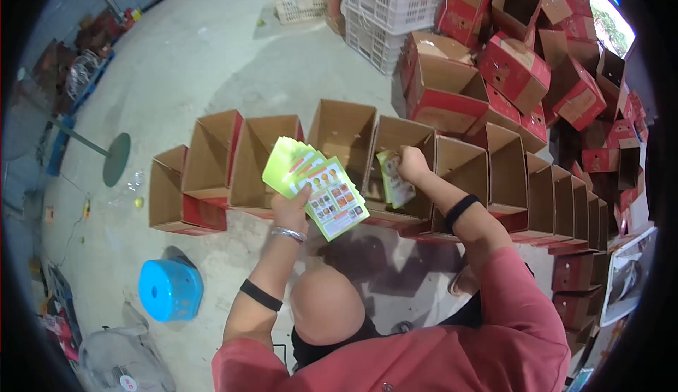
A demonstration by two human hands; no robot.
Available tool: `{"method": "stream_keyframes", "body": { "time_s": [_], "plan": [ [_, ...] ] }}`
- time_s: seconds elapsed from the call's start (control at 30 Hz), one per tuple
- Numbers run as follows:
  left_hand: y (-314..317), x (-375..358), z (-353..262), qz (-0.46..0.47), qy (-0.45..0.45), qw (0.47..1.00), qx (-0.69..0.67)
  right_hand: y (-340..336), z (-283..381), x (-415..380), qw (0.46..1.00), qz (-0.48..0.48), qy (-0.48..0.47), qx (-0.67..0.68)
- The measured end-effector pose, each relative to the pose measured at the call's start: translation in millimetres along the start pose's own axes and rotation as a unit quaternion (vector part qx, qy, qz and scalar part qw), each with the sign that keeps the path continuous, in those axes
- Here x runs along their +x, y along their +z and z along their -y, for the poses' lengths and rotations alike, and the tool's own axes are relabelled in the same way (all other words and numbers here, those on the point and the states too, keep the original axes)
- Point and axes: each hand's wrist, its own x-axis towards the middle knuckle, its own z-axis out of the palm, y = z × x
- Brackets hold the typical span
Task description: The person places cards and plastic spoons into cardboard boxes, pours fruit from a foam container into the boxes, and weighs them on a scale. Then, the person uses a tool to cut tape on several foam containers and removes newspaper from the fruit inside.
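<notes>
My left hand grips a fanned stack of green printed leaflets, thumb on top, over the row of open cardboard boxes. In my right hand is another leaflet, pinched near its upper edge and tilted down at the mouth of an open box. Left of that one stands a second open box, partly behind the stack. The fingertips of my right hand are partly hidden by the hand itself.
The row of boxes curves right toward several narrow, closely packed ones. Red-and-brown cartons pile up at the back right, beside stacked white crates. A blue stool and a fan stand left. Another person's leg shows at the back.
</notes>
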Motion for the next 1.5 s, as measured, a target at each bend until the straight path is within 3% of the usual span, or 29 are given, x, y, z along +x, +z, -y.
{"method": "stream_keyframes", "body": {
  "time_s": [0.03, 0.13, 0.23, 0.27, 0.37, 0.4, 0.5, 0.53, 0.63, 0.7, 0.73, 0.83, 0.9, 0.93, 1.07, 1.17, 1.2, 1.3, 1.4, 1.5],
  "plan": [
    [-4.2, 5.6, 8.3, -0.010, -0.036, 0.999, 0.016, 8.6, -4.2, 0.9, 0.999, 0.005, 0.010, 0.030],
    [-5.5, 15.9, 24.8, -0.023, -0.020, 0.999, 0.014, 38.2, -26.1, 22.8, 0.994, 0.020, 0.029, 0.102],
    [-5.9, 23.8, 20.9, -0.027, -0.004, 1.000, -0.014, 62.0, -44.0, 22.0, 0.999, 0.049, -0.010, 0.001],
    [-6.7, 27.9, 18.6, -0.022, -0.005, 0.999, -0.028, 60.6, -49.6, 27.9, 0.991, 0.127, 0.022, -0.044],
    [-13.3, 38.8, 5.3, 0.004, -0.008, 1.000, -0.028, 17.5, -21.2, 21.4, 0.961, 0.229, 0.111, -0.105],
    [-14.2, 39.9, -3.6, -0.002, -0.036, 0.999, -0.026, 16.7, -21.4, 22.2, 0.961, 0.214, 0.074, -0.157],
    [-25.4, 51.3, -12.8, -0.008, 0.014, 0.999, -0.036, -10.9, -24.3, 16.2, 0.967, 0.218, 0.069, -0.111],
    [-32.0, 56.5, -13.6, -0.008, -0.005, 0.999, -0.038, -11.2, -25.2, 16.3, 0.968, 0.198, 0.088, -0.127],
    [-49.1, 72.5, -23.0, 0.011, 0.025, 0.997, -0.074, -33.0, 4.0, 13.5, 0.990, -0.005, 0.108, 0.087],
    [-56.8, 79.7, -29.3, -0.001, 0.033, 0.995, -0.091, -39.3, 38.1, 22.6, 0.945, -0.230, -0.053, 0.224],
    [-58.3, 84.7, -30.4, -0.001, 0.042, 0.994, -0.099, -35.5, 54.0, 34.6, 0.896, -0.252, -0.074, 0.358],
    [-60.6, 93.4, -36.3, 0.009, 0.042, 0.992, -0.121, -14.9, 108.9, 50.0, 0.969, -0.140, -0.046, 0.199],
    [-64.9, 97.7, -35.2, 0.011, 0.034, 0.991, -0.132, 32.2, 109.3, 71.0, 0.994, -0.022, -0.104, -0.035],
    [-66.0, 98.9, -35.1, 0.006, 0.032, 0.990, -0.135, 50.6, 117.8, 67.2, 0.974, -0.097, -0.145, -0.145],
    [-78.0, 102.4, -36.6, -0.004, 0.046, 0.991, -0.123, 47.4, 170.3, 67.8, 0.977, -0.134, -0.156, 0.059],
    [-84.1, 103.9, -33.7, -0.003, 0.040, 0.991, -0.130, 57.1, 208.7, 57.5, 0.949, 0.144, -0.064, 0.274],
    [-83.5, 101.9, -35.1, -0.010, 0.043, 0.989, -0.139, 60.3, 217.5, 55.8, 0.957, 0.086, -0.131, 0.245],
    [-94.9, 102.6, -40.5, -0.035, 0.050, 0.987, -0.147, 58.8, 235.8, 57.6, 0.967, 0.106, -0.080, 0.217],
    [-116.6, 107.6, -43.6, -0.065, 0.037, 0.987, -0.140, 64.2, 246.1, 59.5, 0.951, 0.131, -0.096, 0.265],
    [-132.4, 107.4, -52.5, -0.126, 0.084, 0.981, -0.122, 61.4, 269.3, 70.8, 0.973, 0.077, -0.114, 0.185]
  ]
}}
